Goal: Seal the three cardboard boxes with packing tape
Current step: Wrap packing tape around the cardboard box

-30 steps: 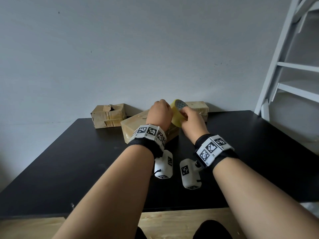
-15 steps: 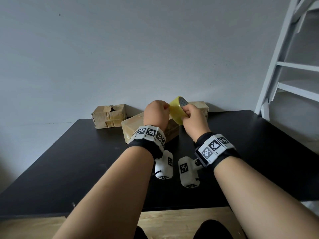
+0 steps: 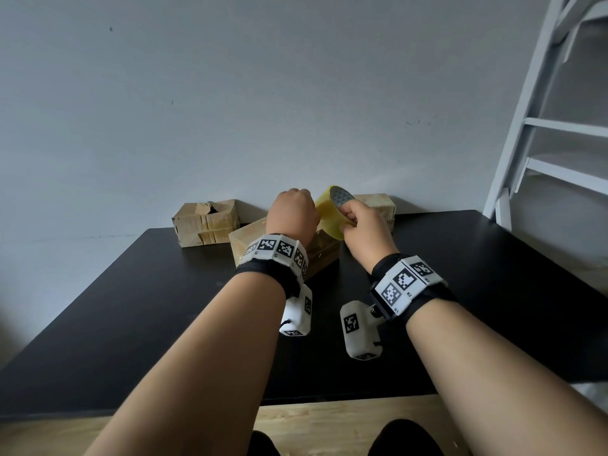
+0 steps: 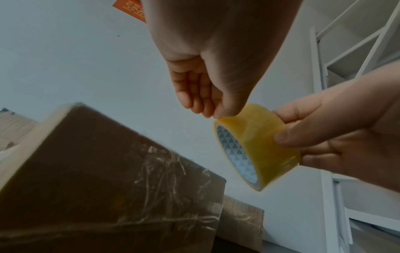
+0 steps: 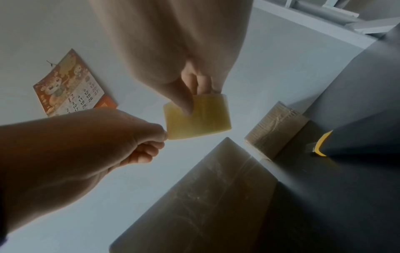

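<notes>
1. Gripping the tape roll point(image 4: 263, 145), the right hand point(image 4: 346, 130) has its thumb laid across the outer face and its fingers curled round the far side; the roll is held in the air, above the table point(image 3: 98, 324).
2. At the roll's upper left edge the left hand point(image 4: 207, 89) pinches thumb against fingertips, apparently on the loose tape end; no free strip shows yet.
3. Below and to the left of the roll lies the middle box point(image 4: 103, 179), nearest of the three, its top at an angle to the table edge.
4. Pulling leftward, the left hand would probably draw tape out over that box, since it is the hand on the box's side.
5. Two more boxes wait at the far wall: the left box point(image 3: 205, 225) and the right box point(image 3: 378, 205).
</notes>
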